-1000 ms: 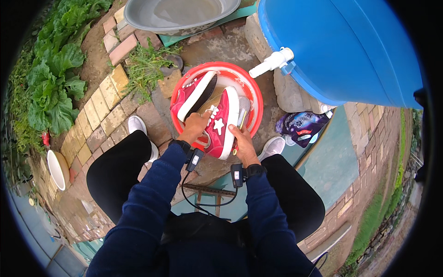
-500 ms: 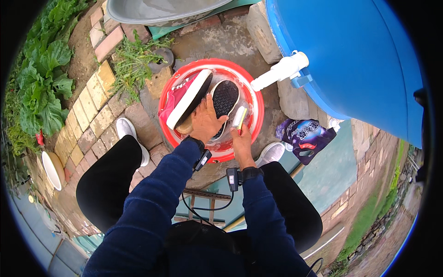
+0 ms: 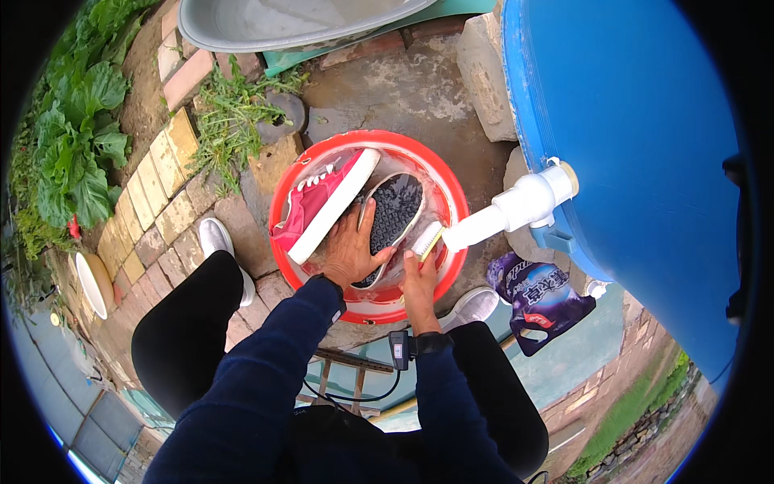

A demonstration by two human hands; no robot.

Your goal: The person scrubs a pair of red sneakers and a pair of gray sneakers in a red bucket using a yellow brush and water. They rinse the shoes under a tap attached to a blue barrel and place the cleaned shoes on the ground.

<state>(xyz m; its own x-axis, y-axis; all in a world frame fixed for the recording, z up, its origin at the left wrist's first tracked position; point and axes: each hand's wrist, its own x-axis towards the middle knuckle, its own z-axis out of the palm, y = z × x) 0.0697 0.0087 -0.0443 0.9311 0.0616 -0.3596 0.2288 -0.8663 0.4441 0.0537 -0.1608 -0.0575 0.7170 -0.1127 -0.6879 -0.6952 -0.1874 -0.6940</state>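
Left of the left hand, a pink-red fabric shoe with a thick white sole (image 3: 319,203) lies on its side in the round red-and-white basin (image 3: 442,173); lightly propped, it could tip if the fingers nudge it. The left hand (image 3: 351,248) is spread, thumb over a second shoe, sole-up with a dark textured tread (image 3: 397,211), between the hands; wet rubber may skid if the pressure is uneven. The right hand (image 3: 419,284) grips a yellow-green-handled brush with white bristles (image 3: 430,240); wet fingers might lose it. Just ahead and right of that hand, a white plastic tap (image 3: 508,210) on the blue plastic barrel (image 3: 637,137) reaches the rim, so a wide stroke could knock knuckles against it.
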